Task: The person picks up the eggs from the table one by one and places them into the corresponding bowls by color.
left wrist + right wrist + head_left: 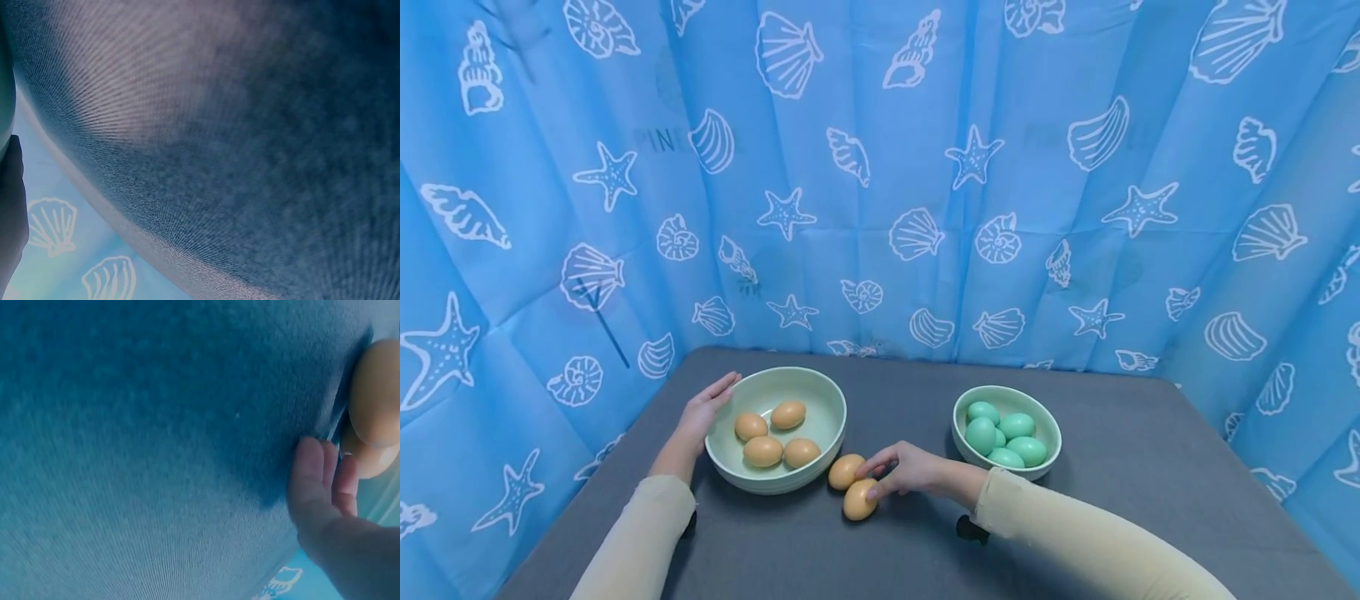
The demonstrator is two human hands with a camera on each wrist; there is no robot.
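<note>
Two brown eggs lie on the table right of the large pale green bowl (835,417): a far egg (844,472) and a near egg (858,502). My right hand (910,468) pinches the near egg, thumb on its right side and forefinger at its top, beside the far egg. In the right wrist view the other fingers (309,465) hang close beside the eggs (378,394). Against the left outer side of the large bowl rests my left hand (706,408), fingers straight along the rim. Several brown eggs (763,452) sit inside that bowl.
A smaller pale bowl (1055,454) with several green eggs (1027,451) stands to the right, behind my right forearm. Grey cloth covers the table (895,400). A blue curtain (880,275) with white shells hangs behind and at both sides.
</note>
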